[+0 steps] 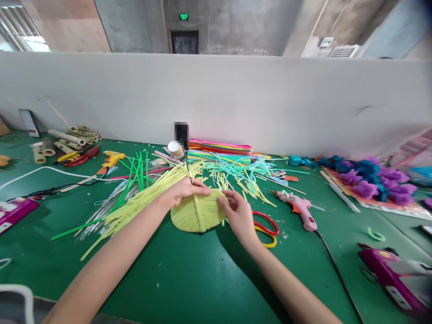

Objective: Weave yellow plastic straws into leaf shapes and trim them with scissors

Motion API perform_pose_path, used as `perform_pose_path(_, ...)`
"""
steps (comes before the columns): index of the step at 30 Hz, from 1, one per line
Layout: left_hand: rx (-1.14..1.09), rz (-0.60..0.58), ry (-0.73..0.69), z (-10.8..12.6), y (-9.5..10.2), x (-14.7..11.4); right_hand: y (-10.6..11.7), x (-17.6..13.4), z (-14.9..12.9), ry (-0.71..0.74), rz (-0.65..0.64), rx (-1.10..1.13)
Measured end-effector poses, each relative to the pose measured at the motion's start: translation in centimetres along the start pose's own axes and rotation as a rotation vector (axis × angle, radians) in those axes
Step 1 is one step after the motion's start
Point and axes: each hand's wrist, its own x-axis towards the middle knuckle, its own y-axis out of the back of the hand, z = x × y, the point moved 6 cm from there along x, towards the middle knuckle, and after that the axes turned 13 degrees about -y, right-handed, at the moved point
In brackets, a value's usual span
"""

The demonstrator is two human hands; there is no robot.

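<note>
Both hands hold a pale yellow leaf [187,216] made of pipe cleaners, with a raised midrib down its middle and a dark stem pointing away from me. My left hand [187,190] pinches the leaf's upper edge near the stem. At the right upper edge, my right hand [238,213] has thumb and fingers closed on the rim. Loose yellow pipe cleaners [135,209] lie beyond and left of the leaf, partly under my left forearm. Red and yellow handled scissors [266,229] rest just right of my right hand, their blades hidden.
A pink glue gun [300,209] with its cord lies at right, near a purple power strip [391,279]. Purple and blue flowers [367,177] sit at far right. A yellow glue gun [113,159], pliers [79,156] and bamboo tubes [72,139] lie at left. A white partition [286,99] stands behind.
</note>
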Motion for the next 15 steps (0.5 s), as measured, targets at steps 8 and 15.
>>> perform_pose_path(8, -0.122, -0.016, -0.054, -0.39, -0.31, 0.44, 0.21, -0.54, -0.4, 0.016, 0.034, -0.001)
perform_pose_path(15, -0.06, -0.004, -0.041, -0.59, -0.27, 0.46, 0.27, -0.36, -0.05, 0.019, 0.072, 0.0)
